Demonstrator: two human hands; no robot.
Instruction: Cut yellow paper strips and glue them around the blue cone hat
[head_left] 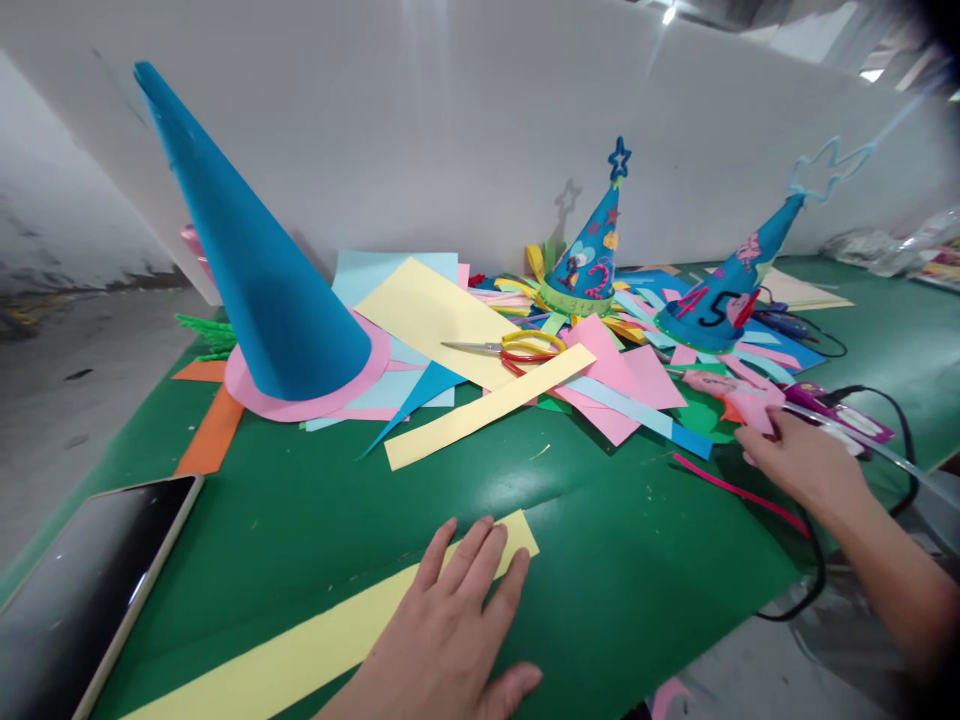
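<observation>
A person's left hand (pixel 454 630), fingers spread, lies flat on a yellow paper strip (pixel 300 660) at the front of a green table (pixel 622 580), the strip's near end out of view. The right hand (pixel 810 465) grasps a pink glue gun (pixel 750 403), partly hidden. Beyond stands a blue cone (pixel 281 300); a phone (pixel 82 590) is cropped at left.

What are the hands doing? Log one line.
left hand: flat on yellow paper strip; right hand: gripping pink plastic glue gun; nearby: blue paper cone
</observation>
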